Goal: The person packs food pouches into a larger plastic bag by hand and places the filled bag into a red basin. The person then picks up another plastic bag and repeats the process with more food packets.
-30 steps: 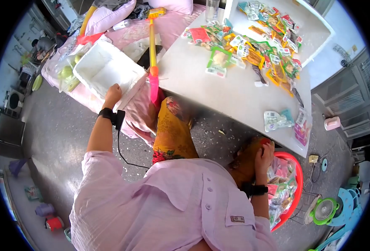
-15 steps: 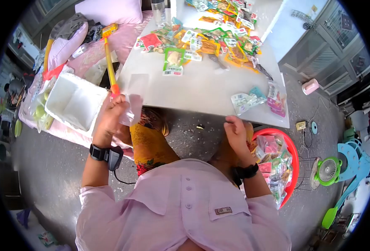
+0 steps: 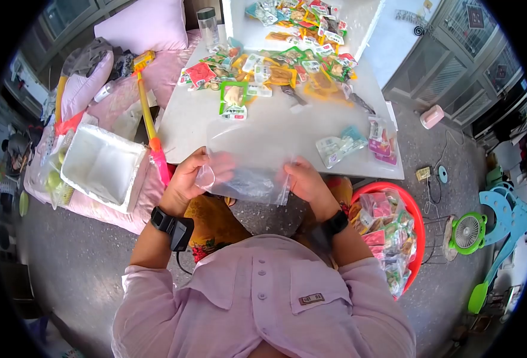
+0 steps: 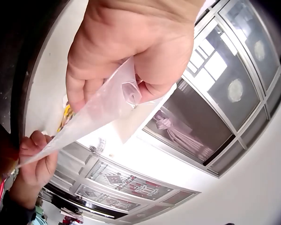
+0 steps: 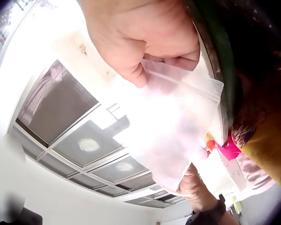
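A clear zip bag (image 3: pixel 248 182) is stretched flat between the two hands above the near table edge. My left hand (image 3: pixel 189 174) pinches one side, with some fingers showing through the plastic. On the opposite side my right hand (image 3: pixel 309 184) grips the bag between thumb and curled fingers. The right wrist view shows a ridged zip strip (image 5: pixel 189 84) near that hand. Seen from the left wrist, the bag (image 4: pixel 96 115) runs as a taut sheet toward the other hand. It looks flat, and nothing shows inside it.
Small food packets (image 3: pixel 275 74) lie heaped on the white table (image 3: pixel 186 128), spilling from a white box. Several other packets (image 3: pixel 341 146) sit near its right corner. A red basin (image 3: pixel 417 238) of filled bags stands right, a foam box (image 3: pixel 102 161) left beside a yellow-handled tool (image 3: pixel 147 113).
The left hand has brought the bag from beside the foam box to in front of the body. The right hand has risen from the knee and taken hold of its other side.
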`<act>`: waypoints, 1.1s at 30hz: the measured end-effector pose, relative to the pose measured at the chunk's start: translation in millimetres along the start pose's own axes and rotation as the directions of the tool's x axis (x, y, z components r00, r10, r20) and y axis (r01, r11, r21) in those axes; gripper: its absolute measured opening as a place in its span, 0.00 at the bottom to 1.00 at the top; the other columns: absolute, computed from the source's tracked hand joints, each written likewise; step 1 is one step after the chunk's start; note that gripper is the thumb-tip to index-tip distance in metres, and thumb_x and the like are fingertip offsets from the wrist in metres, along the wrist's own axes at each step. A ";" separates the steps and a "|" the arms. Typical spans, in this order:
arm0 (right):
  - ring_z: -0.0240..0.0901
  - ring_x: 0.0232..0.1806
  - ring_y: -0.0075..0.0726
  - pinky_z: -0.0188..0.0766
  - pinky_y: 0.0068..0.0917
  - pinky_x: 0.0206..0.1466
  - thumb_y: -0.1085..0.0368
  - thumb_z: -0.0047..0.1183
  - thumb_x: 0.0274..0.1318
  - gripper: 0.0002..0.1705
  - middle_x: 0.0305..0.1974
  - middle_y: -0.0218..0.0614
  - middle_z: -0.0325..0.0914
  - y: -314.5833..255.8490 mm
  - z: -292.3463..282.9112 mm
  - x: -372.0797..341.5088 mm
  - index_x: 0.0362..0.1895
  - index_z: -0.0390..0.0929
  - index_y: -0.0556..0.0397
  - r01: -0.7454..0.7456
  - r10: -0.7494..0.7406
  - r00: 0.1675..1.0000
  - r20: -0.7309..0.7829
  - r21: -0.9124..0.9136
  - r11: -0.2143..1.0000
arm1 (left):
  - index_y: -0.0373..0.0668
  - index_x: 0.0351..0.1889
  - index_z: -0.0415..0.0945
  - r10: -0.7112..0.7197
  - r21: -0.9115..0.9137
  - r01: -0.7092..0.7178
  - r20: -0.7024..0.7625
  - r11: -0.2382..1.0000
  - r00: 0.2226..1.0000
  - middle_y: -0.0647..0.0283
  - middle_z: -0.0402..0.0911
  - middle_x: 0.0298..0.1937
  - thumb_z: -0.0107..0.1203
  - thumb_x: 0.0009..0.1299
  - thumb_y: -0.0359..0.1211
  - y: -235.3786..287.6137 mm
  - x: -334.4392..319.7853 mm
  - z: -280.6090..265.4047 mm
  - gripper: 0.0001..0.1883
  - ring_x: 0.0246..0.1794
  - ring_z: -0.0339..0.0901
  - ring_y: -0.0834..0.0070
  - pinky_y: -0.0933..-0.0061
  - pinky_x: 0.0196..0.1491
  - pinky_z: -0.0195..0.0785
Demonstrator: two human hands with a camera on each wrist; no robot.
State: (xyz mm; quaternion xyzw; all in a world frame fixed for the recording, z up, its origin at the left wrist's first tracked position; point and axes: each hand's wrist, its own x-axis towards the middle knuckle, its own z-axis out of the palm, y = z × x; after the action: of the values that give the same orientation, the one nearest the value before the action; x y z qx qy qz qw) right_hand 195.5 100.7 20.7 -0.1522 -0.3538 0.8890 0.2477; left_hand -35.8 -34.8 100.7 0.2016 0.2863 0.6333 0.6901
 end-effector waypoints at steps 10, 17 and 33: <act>0.65 0.21 0.24 0.61 0.21 0.22 0.67 0.51 0.40 0.13 0.23 0.33 0.69 2.2 27.1 83.0 0.33 0.68 0.58 -0.054 -0.185 0.919 -0.347 -0.577 0.815 | 0.35 0.35 0.67 0.812 0.913 -0.042 -0.339 0.406 0.476 0.63 0.72 0.29 0.46 0.60 0.29 20.9 54.7 -116.8 0.08 0.29 0.68 0.77 0.79 0.35 0.62; 0.64 0.19 0.25 0.60 0.23 0.20 0.66 0.50 0.40 0.12 0.22 0.34 0.68 38.3 35.0 121.3 0.31 0.68 0.59 -0.064 -0.206 0.921 -0.331 -0.650 0.757 | 0.34 0.26 0.69 0.530 0.989 -0.073 -0.007 0.130 0.848 0.58 0.71 0.25 0.52 0.55 0.34 -42.5 78.6 -67.9 0.10 0.26 0.67 0.72 0.75 0.31 0.61; 0.66 0.23 0.26 0.66 0.23 0.23 0.64 0.45 0.49 0.09 0.25 0.32 0.68 38.9 29.4 119.2 0.32 0.68 0.58 -0.069 -0.039 0.974 -0.225 -0.455 0.888 | 0.35 0.25 0.69 0.475 0.994 0.099 -0.113 0.054 0.873 0.48 0.72 0.27 0.50 0.53 0.37 -46.7 86.0 -41.7 0.13 0.31 0.69 0.56 0.66 0.35 0.62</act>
State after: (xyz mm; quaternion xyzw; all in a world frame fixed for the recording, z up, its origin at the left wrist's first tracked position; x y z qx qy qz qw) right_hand 70.4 125.4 2.6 -0.3101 -0.5221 0.7585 0.2365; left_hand -24.6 41.4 27.2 0.5091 0.7454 0.3829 0.1965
